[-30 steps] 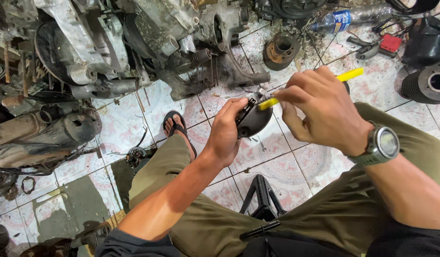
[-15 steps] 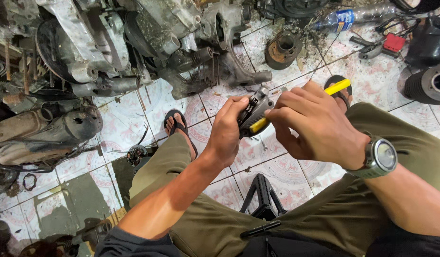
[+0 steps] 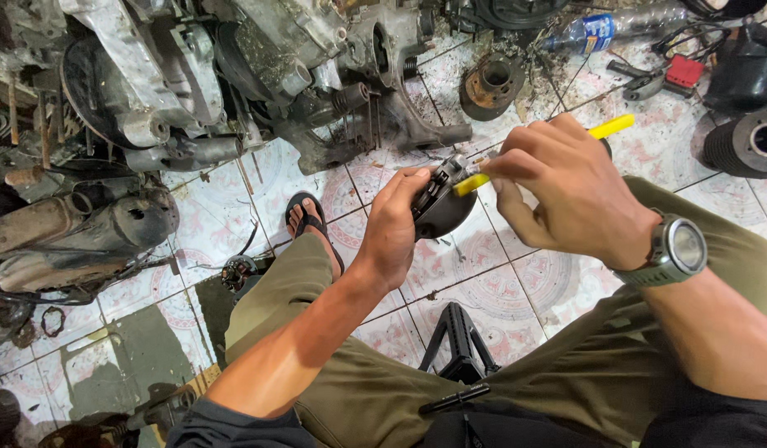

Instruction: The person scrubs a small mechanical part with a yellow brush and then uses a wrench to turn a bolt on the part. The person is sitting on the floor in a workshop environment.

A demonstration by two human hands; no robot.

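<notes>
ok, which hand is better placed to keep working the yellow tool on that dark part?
Probably right: the right hand grips the yellow tool, tip against the dark round part; the left hand is busy holding it.

Round dark metal part [image 3: 443,209], black dished underside facing the camera, silver-grey fittings on its upper rim at about 1 o'clock. Held tilted above the tiled floor, just right of frame centre, gripped by the left hand [image 3: 393,226] on its 9 o'clock side. Yellow-handled tool [image 3: 603,129], slim and straight, slants from 2 o'clock down to the part's top rim, its tip touching there; middle hidden inside the right hand [image 3: 566,191].
</notes>
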